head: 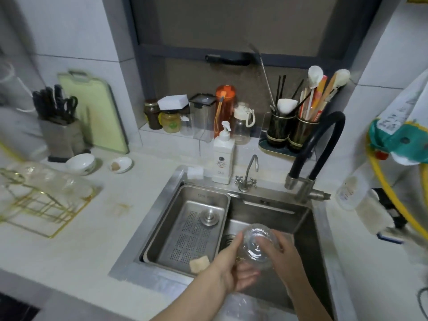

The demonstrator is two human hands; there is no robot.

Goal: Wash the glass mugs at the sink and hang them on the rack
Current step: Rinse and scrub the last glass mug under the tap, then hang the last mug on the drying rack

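Glass mug (257, 245) was gripped by both your hands, left hand (234, 272) and right hand (286, 251), over the sink (308, 239). It was best to turn it slowly with a firm hold, because wet glass probably slips.

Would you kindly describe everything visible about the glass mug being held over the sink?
The glass mug is clear and looks like glass, round with a wide mouth. It is tipped on its side, one round end facing the camera, above the right basin of the steel sink. The left hand holds it from below with the thumb along its left side; the right hand holds its right side. No handle shows, and motion blur hides finer detail.
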